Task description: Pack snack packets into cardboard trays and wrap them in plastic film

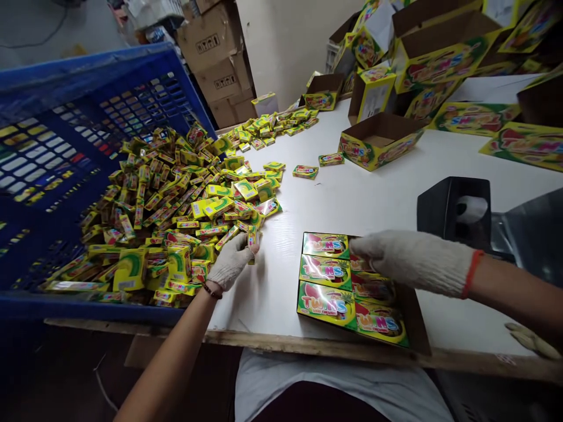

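blue crate (53,117) at left; a heap (176,199) of small yellow packs spills out of it onto the white table (352,199). left hand (231,264), gloved, is at the heap's near right edge, fingertips pinching one packet (252,236) whose long axis runs roughly near to far. open box (328,305) lies to the right of that hand, apart from it, at the table's near edge. its packs lie long side left to right. right hand (409,261), gloved, rests flat on the box's far row, fingers straight and together, gripping nothing. the left hand is the nearer one to the heap.
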### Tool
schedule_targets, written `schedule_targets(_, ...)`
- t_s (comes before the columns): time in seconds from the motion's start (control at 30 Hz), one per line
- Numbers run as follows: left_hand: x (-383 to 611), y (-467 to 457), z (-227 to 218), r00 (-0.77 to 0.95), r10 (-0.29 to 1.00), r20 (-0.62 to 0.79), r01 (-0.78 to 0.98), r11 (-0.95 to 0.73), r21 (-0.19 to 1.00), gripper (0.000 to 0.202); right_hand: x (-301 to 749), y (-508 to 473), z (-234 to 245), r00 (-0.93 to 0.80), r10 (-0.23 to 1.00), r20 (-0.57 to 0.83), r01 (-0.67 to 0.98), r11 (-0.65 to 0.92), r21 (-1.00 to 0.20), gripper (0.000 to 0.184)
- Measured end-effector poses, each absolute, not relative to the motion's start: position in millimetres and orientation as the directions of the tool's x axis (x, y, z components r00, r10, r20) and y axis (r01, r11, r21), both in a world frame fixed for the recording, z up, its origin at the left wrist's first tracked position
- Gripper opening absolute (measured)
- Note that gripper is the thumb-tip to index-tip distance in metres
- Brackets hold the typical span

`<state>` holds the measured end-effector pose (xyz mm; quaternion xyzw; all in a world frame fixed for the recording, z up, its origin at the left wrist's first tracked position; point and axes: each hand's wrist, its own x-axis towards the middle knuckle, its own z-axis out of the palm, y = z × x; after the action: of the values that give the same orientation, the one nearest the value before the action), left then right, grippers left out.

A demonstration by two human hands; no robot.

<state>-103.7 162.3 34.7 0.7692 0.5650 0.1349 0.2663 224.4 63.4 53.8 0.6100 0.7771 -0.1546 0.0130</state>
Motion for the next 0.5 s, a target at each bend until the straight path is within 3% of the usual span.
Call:
schedule_targets(0.1, -78, 143, 61, 0.524, 0.851, 0.006, 0.508, -0.319, 0.800, 0.034, 208, 69, 100, -0.375, 0.916, 0.143, 0.888, 0.399, -0.228, 0.030)
schedule_targets(0.17, -54, 129, 76, 0.605, 0.778, 0.170, 0.395, -0.479, 0.784, 0.031, 192, 69, 127, -0.438, 0.860, 0.262, 0.856, 0.488, -0.170, 0.032)
schedule_targets(0.27, -22, 113, 85, 0.618, 0.663, 0.422, 0.367, -0.718, 0.592, 0.027, 181, 66, 154, -0.439, 0.893, 0.095, 0.890, 0.447, -0.094, 0.026)
schedule_targets(0.33, -6, 107, 79, 0.576, 0.658, 0.486, 0.367, -0.739, 0.565, 0.029, 188, 63, 163, -0.289, 0.954, -0.077, 0.957, 0.285, -0.050, 0.025)
schedule_targets(0.4, 3, 103, 65, 0.576, 0.663, 0.479, 0.411, -0.741, 0.531, 0.041, 202, 60, 164, -0.040, 0.975, -0.220, 0.999, 0.042, 0.007, 0.025)
schedule_targets(0.5, 8, 95, 40, 0.707, 0.613, 0.354, 0.516, -0.789, 0.334, 0.063, 224, 60, 149, 0.217, 0.902, -0.374, 0.976, -0.214, 0.049, 0.030)
